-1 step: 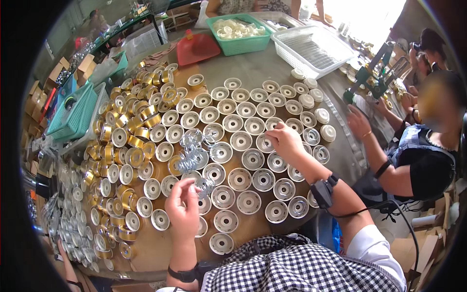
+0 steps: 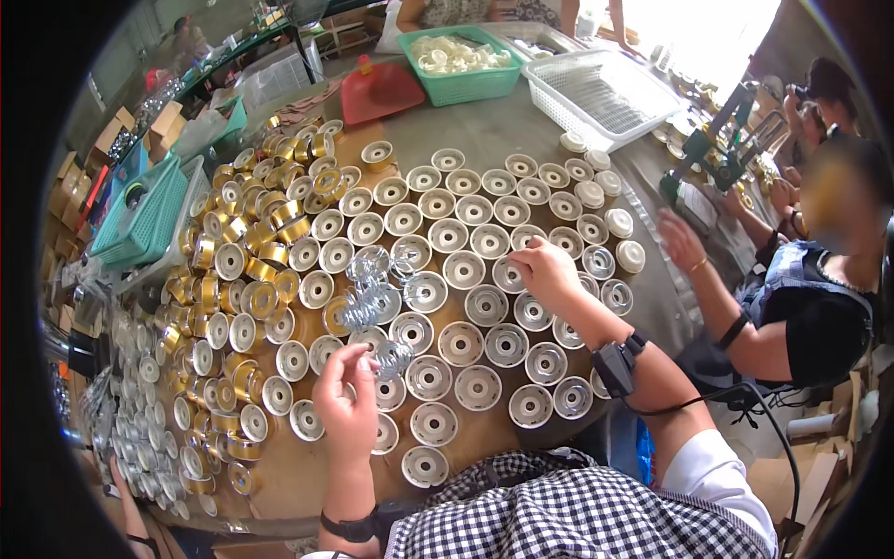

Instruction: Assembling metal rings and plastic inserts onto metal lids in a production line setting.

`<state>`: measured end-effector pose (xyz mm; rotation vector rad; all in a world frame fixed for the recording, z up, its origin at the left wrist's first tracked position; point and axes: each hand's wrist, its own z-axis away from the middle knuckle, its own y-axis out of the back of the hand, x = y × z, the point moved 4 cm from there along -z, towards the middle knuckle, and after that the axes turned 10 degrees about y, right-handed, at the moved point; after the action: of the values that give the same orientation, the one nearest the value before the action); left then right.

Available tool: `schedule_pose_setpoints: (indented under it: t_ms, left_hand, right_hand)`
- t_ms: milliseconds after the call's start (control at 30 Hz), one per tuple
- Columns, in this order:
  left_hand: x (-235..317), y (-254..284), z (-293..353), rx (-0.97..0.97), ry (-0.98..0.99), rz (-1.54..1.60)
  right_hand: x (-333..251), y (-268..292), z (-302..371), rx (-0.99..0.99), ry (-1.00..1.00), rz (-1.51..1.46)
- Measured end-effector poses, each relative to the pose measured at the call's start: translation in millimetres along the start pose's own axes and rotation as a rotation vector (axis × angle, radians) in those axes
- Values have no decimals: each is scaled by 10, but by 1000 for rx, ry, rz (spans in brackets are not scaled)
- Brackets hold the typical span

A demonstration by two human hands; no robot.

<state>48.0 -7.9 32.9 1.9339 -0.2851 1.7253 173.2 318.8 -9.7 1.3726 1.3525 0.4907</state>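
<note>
My left hand (image 2: 346,396) is closed at the fingertips on a silver wire coil (image 2: 392,358), held over the white round cups. Further silver coils (image 2: 363,307) lie in a loose pile just beyond it, on top of some cups. My right hand (image 2: 549,278) reaches to the middle of the rows, its fingers pinched together over a white cup (image 2: 507,274); whatever they hold is hidden. Many white cups with a centre hole (image 2: 460,344) stand in rows, face up. Shiny silver rings show inside several, such as the near right cup (image 2: 572,397).
Gold-sided cups (image 2: 263,300) lie heaped at left. A red dustpan (image 2: 380,91), a green basket (image 2: 466,87) of pale parts and a white basket (image 2: 596,91) stand along the back. At right, a co-worker's hand (image 2: 683,240) is near a green hand press (image 2: 712,149).
The co-worker's hand at right has shifted slightly. My own hands stay in nearly the same places.
</note>
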Motion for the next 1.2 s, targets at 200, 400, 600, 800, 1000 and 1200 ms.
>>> schedule_pose_setpoints:
  t_ms: [200,400,600,800,1000,1200]
  left_hand:
    - [-80,293,46,81,-35,-188]
    - [143,-122,-26,-48,-252,-615]
    - [-71,-107,-42,-83,-167,-628]
    - [-125,34,13,2,-144,-392]
    - [-127,46,73,-94,-121,-42]
    - [-122,69,158,-257,114,389]
  right_hand:
    - [-69,15,-18,-1,-14,59]
    - [-1150,-57,-127,-173,320,-438]
    - [-1498,-532,-62,-294,484,-377]
    - [-1529,-527,-31,-227,527,-335]
    - [-1628,-300,52,-21,568,-439]
    - [-1692,-58,124,-73,375,-868]
